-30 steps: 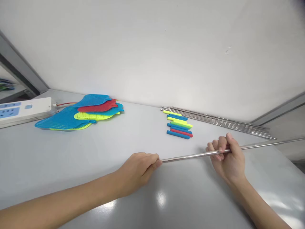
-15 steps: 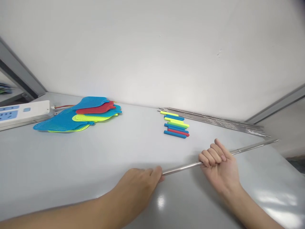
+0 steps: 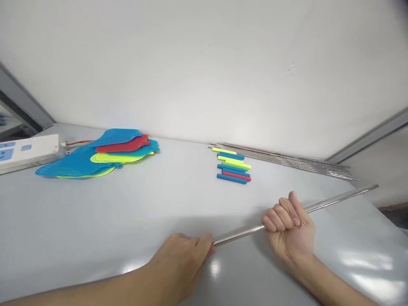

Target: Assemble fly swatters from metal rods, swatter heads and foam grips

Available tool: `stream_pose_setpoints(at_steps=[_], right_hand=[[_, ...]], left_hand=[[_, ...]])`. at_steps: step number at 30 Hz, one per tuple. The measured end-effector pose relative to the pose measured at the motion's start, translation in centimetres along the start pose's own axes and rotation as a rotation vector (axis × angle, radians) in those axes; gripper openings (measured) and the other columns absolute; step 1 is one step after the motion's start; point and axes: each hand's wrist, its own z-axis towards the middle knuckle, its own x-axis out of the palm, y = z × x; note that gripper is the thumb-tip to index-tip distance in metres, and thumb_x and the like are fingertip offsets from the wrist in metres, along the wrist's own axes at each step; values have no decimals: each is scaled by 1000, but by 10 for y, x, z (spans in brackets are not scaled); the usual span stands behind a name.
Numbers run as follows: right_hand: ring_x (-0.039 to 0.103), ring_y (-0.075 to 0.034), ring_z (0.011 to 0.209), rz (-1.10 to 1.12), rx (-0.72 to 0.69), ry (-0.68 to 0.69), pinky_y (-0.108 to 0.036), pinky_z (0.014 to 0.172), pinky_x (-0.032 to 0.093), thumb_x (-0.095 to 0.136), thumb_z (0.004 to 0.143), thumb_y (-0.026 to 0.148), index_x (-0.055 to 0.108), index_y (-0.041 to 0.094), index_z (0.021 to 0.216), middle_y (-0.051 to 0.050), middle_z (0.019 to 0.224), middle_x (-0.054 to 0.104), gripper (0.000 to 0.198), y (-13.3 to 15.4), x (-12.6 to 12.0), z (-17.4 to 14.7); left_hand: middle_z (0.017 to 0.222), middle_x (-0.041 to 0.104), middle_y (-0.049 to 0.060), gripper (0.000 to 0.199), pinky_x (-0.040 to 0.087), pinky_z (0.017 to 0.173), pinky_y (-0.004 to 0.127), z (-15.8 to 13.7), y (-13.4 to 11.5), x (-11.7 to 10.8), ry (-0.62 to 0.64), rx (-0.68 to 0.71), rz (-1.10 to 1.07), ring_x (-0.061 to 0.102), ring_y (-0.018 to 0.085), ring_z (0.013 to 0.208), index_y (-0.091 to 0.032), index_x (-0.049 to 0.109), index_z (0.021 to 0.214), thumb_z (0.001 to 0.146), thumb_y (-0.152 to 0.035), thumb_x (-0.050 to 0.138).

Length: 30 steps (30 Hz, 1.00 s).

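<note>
The rod [image 3: 239, 236], silver and slim, is on the near side of the tubes [image 3: 233, 168], its near end in front of them and its far end well to their right. It runs slantwise, pointing away from the person towards the right, with fine seams along its length. Whether it touches the table [image 3: 175, 199] I cannot tell.

The left hand [image 3: 188, 259], nearer the person than the tubes and a little to their left, grasps the rod's near end; the thumb lies along the metal and most of the other fingers are hidden. The right hand [image 3: 290, 227], on the near side of the tubes and to their right, has its fingers curled round the rod farther along, palm turned up and thumb sticking out.

The tubes themselves lie close together in a stack of rows: yellow, blue, green and one red. Just behind them and stretching to their right is a bundle of thin rods [image 3: 280, 160], by the wall [image 3: 178, 76]. Well left of the tubes, blue, red and yellow swatter heads [image 3: 123, 145] overlap in a pile. Farther left are some wires [image 3: 81, 141] and a white power strip [image 3: 38, 146], cut off by the edge of view.
</note>
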Motion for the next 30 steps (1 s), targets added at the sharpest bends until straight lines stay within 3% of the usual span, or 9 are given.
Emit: stream_pose_setpoints(at_steps=[4,10,30], right_hand=[[4,-8,33,-5,-33,148,-24,33,14,31,83,36,17,18,42,7,35,4,47,0,4,-7],[1,-7,29,-58,-108,332,-23,31,14,25,84,38,16,18,41,8,31,4,48,-1,7,-13],[0,-7,30,-123,-94,194,-23,31,11,29,83,37,14,18,41,8,31,1,49,-8,5,-15]], left_hand=[[50,49,-4,17,16,41,26,-2,5,2,-62,73,-68,41,14,38,-21,31,70,84,-15,22],[52,46,-5,19,18,42,25,-4,9,-1,-57,118,-184,35,14,39,-21,27,69,87,-22,20],[49,38,-6,21,18,43,24,-2,5,-14,1,84,-299,29,11,39,-20,25,65,85,-20,21]])
